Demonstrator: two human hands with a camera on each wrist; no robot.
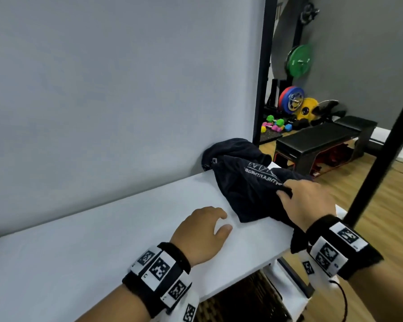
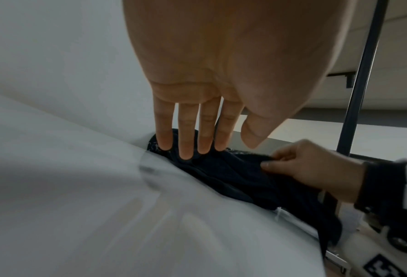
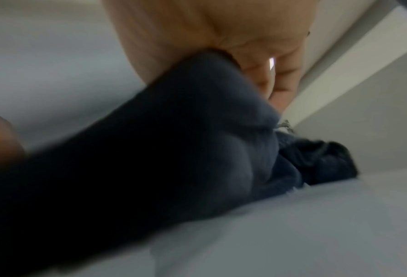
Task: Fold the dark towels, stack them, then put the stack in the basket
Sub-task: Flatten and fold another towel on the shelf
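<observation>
A crumpled dark towel (image 1: 247, 189) with white lettering lies at the far right end of the white table (image 1: 102, 240); part of it hangs over the right edge. My right hand (image 1: 285, 188) pinches a fold of it between thumb and fingers, as the left wrist view (image 2: 275, 161) also shows. In the right wrist view the towel (image 3: 173, 150) fills the frame beneath the right hand's fingers (image 3: 266, 82). Behind it a second dark heap (image 1: 230, 149) sits against the wall. My left hand (image 1: 223, 219) is over the table just left of the towel, holding nothing, its fingers (image 2: 185, 142) straight.
A brown woven basket (image 1: 242, 300) sits under the table's right end. A black pole (image 1: 382, 147) slants up close to my right wrist. Beyond the table are a black bench (image 1: 323, 140), coloured weight plates (image 1: 291, 99) and wooden floor. A grey backdrop (image 1: 102, 89) rises behind the table.
</observation>
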